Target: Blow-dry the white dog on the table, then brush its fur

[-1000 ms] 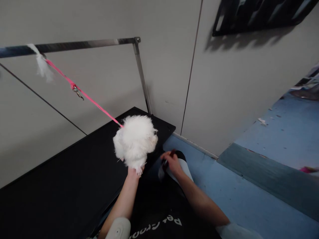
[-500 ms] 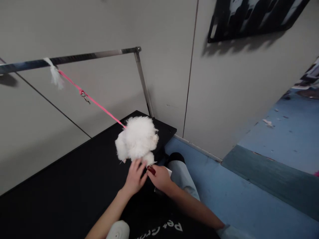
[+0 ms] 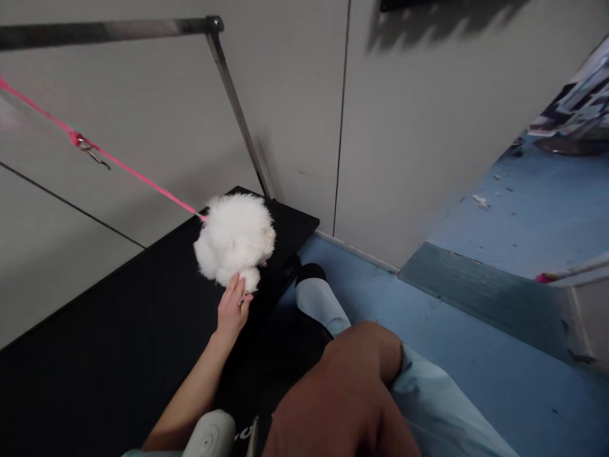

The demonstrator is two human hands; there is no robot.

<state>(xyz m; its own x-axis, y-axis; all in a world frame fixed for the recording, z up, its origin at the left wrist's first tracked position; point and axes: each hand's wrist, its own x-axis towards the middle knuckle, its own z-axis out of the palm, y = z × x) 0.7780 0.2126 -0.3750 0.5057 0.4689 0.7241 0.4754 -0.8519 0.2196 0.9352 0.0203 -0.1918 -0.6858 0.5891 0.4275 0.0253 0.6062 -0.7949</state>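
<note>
A white, fluffy dog (image 3: 233,235) is on the black table (image 3: 137,343), tethered by a pink lead (image 3: 147,181) that slants up to the left. My left hand (image 3: 232,303) is at the dog's near leg, its fingers pressed to the fur and the thumb on the other side. Something small and metallic shows by that thumb, too small to name. Close below the camera is my right hand (image 3: 342,406), large and bent, with its fingers hidden. A thin metal strip (image 3: 253,438) shows beside it; whether that hand holds it is unclear.
A metal frame (image 3: 233,101) rises from the table's far end, against a grey wall (image 3: 295,114). My leg in light blue trousers (image 3: 318,301) is right of the table, over the blue floor (image 3: 476,349). A pale rounded device (image 3: 212,435) sits at the bottom edge.
My right hand has come away from the dog, back towards the camera. My left hand stays by the leg, fingers now closer together. The view has shifted, so the dog appears higher and further left.
</note>
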